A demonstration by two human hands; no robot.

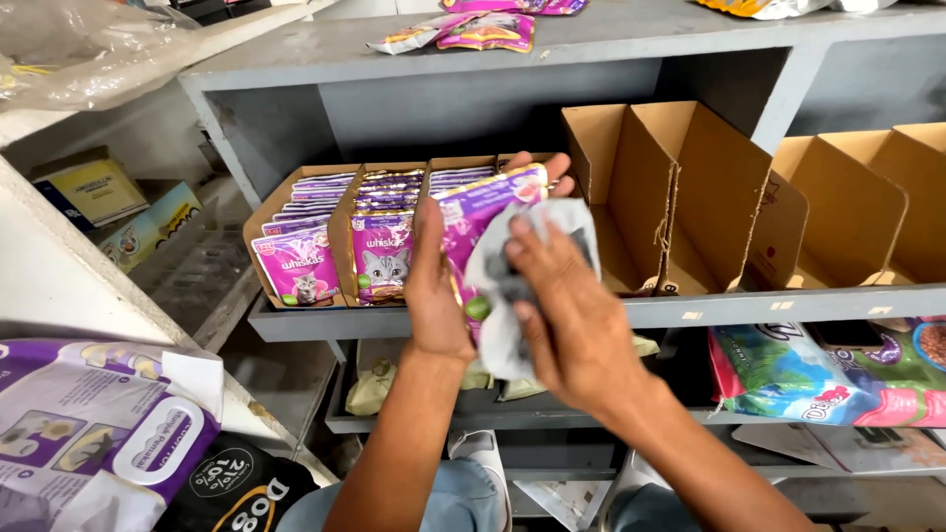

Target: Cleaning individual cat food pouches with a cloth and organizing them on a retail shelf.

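My left hand (434, 286) grips a purple cat-food pouch (475, 212) upright in front of a grey shelf. My right hand (572, 315) presses a grey-white cloth (512, 296) against the face of that pouch. Behind the hands, cardboard display trays (345, 197) hold rows of similar purple pouches (301, 266) standing on edge.
Empty cardboard trays (680, 197) stand to the right on the same grey shelf (749, 307). Loose pouches (483, 30) lie on the shelf above. Colourful pet-food bags (818, 374) fill the lower right shelf. A wet-wipe pack (108, 433) and a black bag (232, 488) sit at lower left.
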